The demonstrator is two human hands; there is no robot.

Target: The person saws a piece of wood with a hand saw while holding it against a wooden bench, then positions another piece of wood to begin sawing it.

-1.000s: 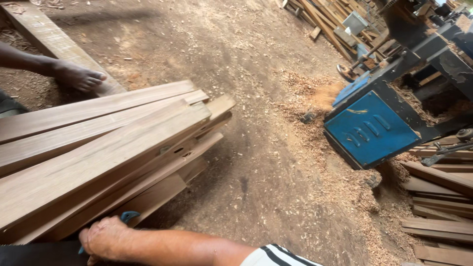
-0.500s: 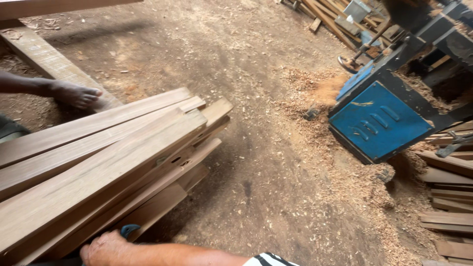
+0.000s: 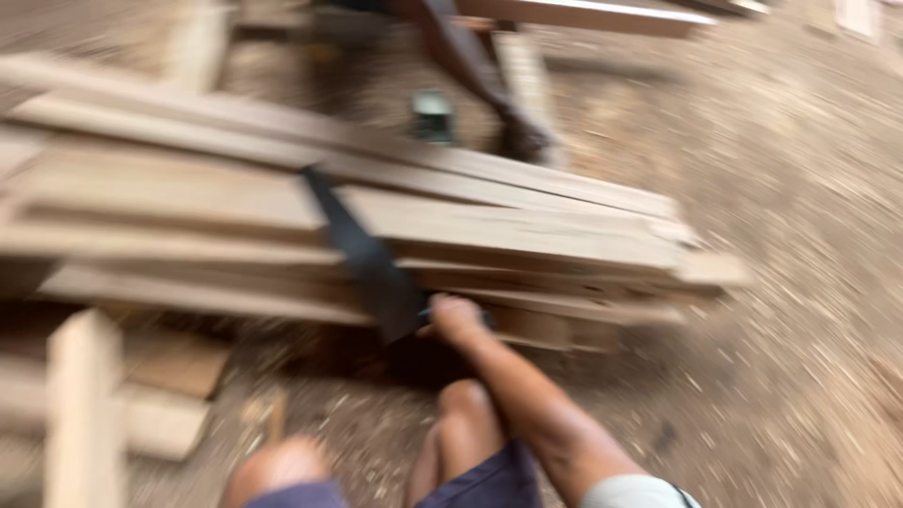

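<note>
Gripping a saw (image 3: 362,254) by its handle, the right hand (image 3: 454,318) is closed low against the planks (image 3: 527,230); the blade slants up across them. Sawing seems underway; next stroke needs steady aim. Left hand unseen.

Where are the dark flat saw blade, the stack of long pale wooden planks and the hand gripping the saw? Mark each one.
dark flat saw blade (image 3: 362,254), head view, middle of the blade.
stack of long pale wooden planks (image 3: 527,230), head view, face of an upper plank.
right hand (image 3: 454,318), head view, knuckles.
</note>
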